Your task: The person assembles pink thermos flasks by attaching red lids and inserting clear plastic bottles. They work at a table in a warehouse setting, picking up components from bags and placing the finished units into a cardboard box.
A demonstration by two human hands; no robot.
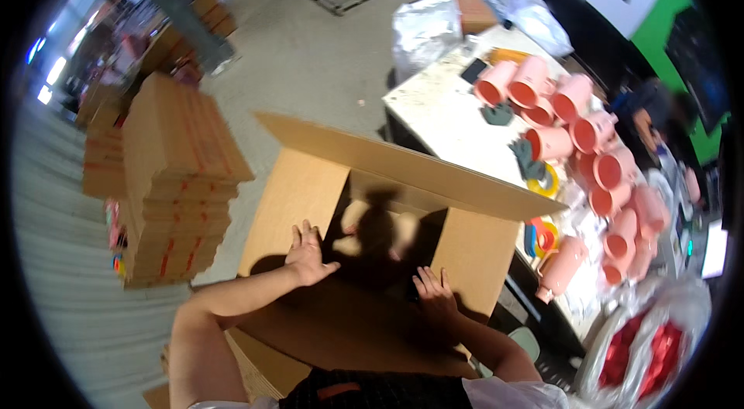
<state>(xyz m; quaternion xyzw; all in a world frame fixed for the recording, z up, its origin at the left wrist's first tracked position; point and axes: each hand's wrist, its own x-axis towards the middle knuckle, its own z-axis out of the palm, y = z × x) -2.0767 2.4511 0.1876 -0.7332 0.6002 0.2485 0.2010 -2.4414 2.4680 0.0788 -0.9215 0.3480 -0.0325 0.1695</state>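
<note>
An open cardboard box point(399, 153) stands in front of me, its flaps spread outward and its inside mostly in shadow. My left hand point(310, 258) lies at the inner edge of the left flap, fingers stretched and thumb apart, gripping nothing. Over by the right flap, my right hand point(436, 294) rests near that flap's inner edge with its fingers extended; part of the hand is in shade. A dark shadow falls into the box between the two hands, so what lies at its bottom is hard to make out.
A white table point(434, 111) on the right carries many pink cylindrical bodies point(550, 142), rolls of yellow tape point(549, 180) and dark green pieces point(497, 114). Flattened cartons point(178, 146) are stacked at left. A plastic bag of red parts point(643, 355) sits lower right. Another person point(647, 118) is beyond the table.
</note>
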